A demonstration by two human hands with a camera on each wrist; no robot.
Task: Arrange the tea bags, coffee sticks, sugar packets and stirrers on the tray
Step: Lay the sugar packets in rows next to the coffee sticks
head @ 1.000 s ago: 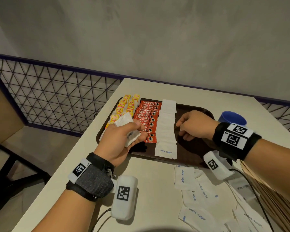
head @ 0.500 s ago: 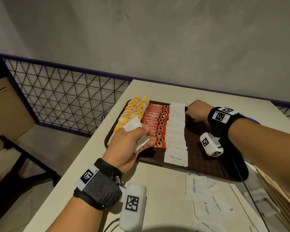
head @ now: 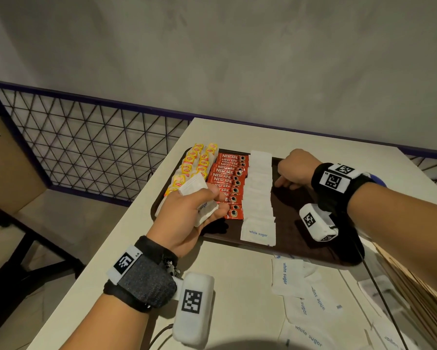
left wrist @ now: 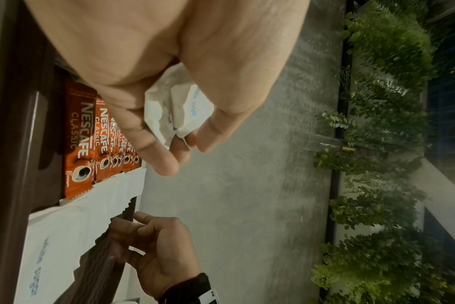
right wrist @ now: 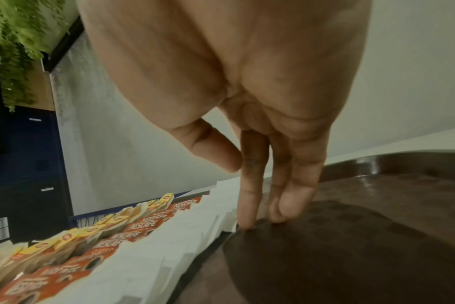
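Right hand (head: 294, 168) had moved from tray's middle to far end of sugar packet row (head: 260, 190), fingers (right wrist: 247, 205) extended, tips on tray (head: 300, 238) floor against row's edge, holding nothing. Likely squaring the row. Left hand (head: 187, 213) gripped stack of sugar packets (head: 199, 200) above coffee sticks (head: 228, 180). Right half of tray bare; more packets loose on table (head: 237, 286).

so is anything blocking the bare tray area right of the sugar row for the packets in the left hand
Only the right hand: its fingertips rest on the tray at the far end of the sugar packet row. The nearer tray surface looks bare. The left hand holds its sugar packets over the coffee sticks.
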